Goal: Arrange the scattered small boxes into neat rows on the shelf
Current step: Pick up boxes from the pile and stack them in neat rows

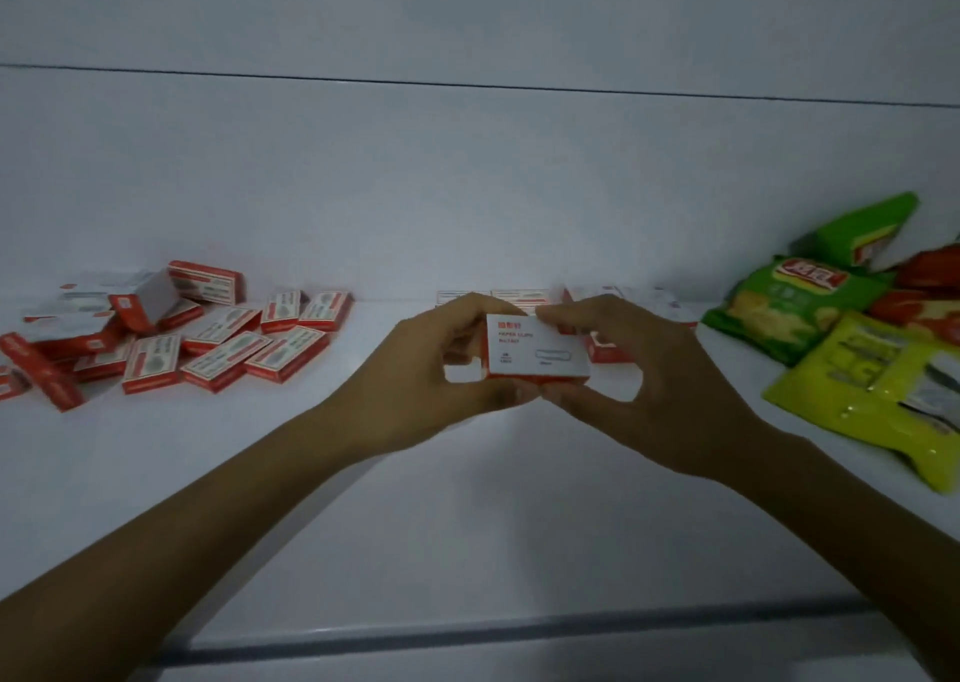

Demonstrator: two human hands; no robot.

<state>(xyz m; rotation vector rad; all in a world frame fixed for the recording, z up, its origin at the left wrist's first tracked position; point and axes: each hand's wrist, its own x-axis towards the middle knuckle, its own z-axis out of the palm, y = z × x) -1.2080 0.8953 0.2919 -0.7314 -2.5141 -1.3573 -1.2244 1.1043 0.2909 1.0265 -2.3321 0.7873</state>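
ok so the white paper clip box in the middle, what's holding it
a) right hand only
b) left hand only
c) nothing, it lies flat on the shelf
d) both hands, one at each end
d: the left hand and the right hand each pinch one end of the paper clip box between thumb and fingers.

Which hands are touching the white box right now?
Touching, both. Head view shows the left hand and right hand pinching the white box at its top and bottom edges.
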